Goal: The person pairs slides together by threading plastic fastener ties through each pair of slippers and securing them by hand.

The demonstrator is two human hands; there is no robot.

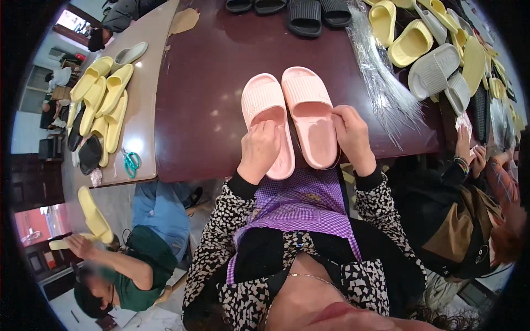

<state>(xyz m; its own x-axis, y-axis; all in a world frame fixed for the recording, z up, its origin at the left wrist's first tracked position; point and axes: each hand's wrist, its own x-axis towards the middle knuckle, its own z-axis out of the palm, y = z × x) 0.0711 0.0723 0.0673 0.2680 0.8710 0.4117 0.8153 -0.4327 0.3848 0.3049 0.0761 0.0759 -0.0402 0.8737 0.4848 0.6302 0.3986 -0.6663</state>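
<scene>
Left hand [258, 148] and right hand [350, 135] each grip a pink slide sandal [309, 110]; keep the pair's heels level at the worktop [204, 99] edge.

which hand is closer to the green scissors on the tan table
Left. The left hand rests on the left pink slipper, on the side toward the green scissors; the right hand is farther off.

Two pink slippers [291, 118] lie side by side at the near edge of the dark worktop [204, 99]. The left hand [258, 149] rests on the left slipper's heel; the right hand [352, 135] grips the right slipper's edge. Yellow slippers [102, 99] lie well apart.
</scene>
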